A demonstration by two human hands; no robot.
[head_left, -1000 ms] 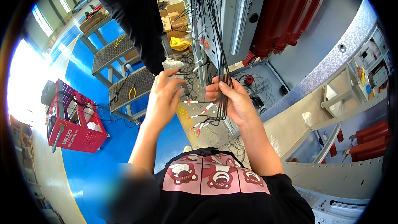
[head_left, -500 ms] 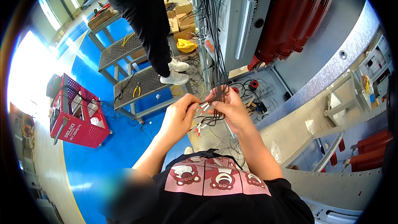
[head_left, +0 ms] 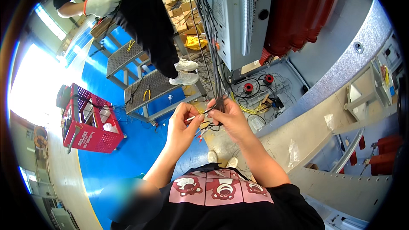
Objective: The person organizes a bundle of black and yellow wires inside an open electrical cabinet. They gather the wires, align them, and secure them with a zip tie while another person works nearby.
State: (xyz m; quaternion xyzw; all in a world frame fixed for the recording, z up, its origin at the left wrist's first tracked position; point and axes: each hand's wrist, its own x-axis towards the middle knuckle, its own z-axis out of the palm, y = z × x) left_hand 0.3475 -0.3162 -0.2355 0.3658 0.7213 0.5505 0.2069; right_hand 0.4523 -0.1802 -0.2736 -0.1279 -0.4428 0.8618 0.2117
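A bundle of thin black wires (head_left: 216, 70) hangs down from beside the grey cabinet into my right hand (head_left: 233, 121), whose fingers are closed round it. Just left of it, my left hand (head_left: 182, 123) pinches one wire by its white-sleeved end (head_left: 190, 119) between thumb and fingers. Below the hands dangle several loose wire ends (head_left: 201, 135), some with red tips and white sleeves. Fingers partly hide where the single wire leaves the bundle.
A person with a white-gloved hand (head_left: 102, 5) stands on a metal step platform (head_left: 142, 87) holding yellow-handled pliers (head_left: 147, 94). Left stands a red perforated tool cart (head_left: 96, 138). The grey cabinet (head_left: 228, 21) rises ahead; red spools (head_left: 248, 87) and loose cables lie at its foot.
My left hand has turned and now holds a white-sleeved wire end up. The right hand keeps its grip on the bundle. The other person's gloved hand has come into view.
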